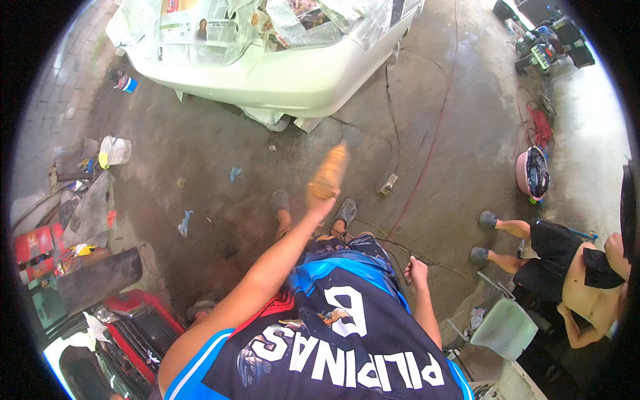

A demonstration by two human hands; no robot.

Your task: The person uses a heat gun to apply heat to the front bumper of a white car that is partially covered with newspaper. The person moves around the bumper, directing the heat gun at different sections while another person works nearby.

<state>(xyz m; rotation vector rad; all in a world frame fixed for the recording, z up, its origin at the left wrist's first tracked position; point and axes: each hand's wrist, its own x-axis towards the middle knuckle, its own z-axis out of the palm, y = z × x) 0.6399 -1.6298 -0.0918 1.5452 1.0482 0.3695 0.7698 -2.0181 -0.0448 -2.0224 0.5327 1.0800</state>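
My left arm reaches forward, and my left hand (321, 202) is closed round the near end of an elongated orange-brown thing (331, 169). Motion smears it, so its kind does not show; it points ahead, away from me, over the floor. Held lower, by my right hip, my right hand (416, 270) has its fingers curled in; anything inside them is hidden. Beyond my left hand stands a pale car body (287, 90), apart from the thing I hold. Newspaper (220, 33) and clear sheeting cover its upper part.
Cables and a red hose (433, 143) cross the wet concrete, with an outlet box (388, 185) ahead. A white bucket (115, 151) stands left, car parts (143, 320) near left. A shirtless person (590, 300) sits right, by a pale green chair (505, 327); a pink tub (532, 175) lies beyond.
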